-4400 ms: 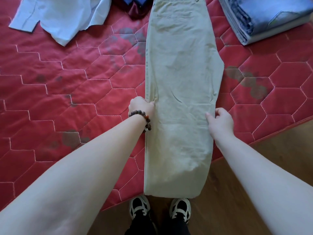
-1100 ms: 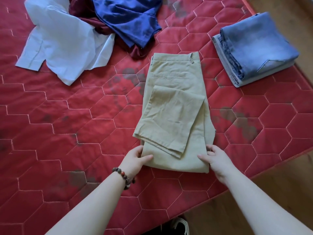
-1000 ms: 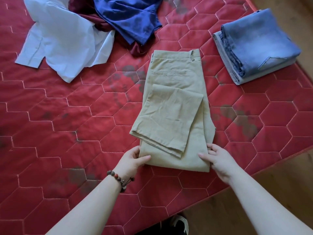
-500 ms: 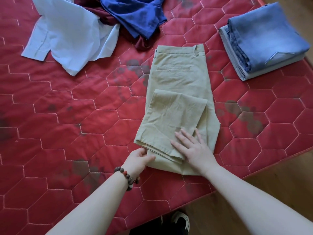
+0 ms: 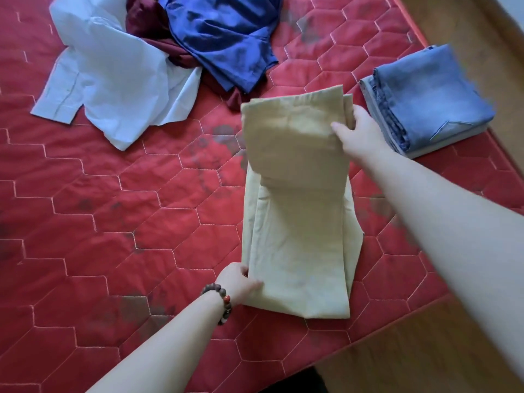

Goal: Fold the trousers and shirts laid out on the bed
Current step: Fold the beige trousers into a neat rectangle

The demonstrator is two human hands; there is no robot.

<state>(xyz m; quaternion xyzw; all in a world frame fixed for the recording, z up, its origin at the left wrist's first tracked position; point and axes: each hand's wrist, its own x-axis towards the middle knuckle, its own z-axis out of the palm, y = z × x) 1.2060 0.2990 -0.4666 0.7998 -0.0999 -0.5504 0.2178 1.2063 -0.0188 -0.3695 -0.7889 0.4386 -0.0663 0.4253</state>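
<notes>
Trousers gripped by both hands, right lifting, left pinning; loose layers could slide askew.

No lettering, label, brand, number or sign can be read on the khaki trousers, the shirts, the folded jeans or the bed.

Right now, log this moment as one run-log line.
step: folding khaki trousers | left hand: holds near edge | right hand: grips far folded end | folded jeans: beside | shirts: unfolded
</notes>
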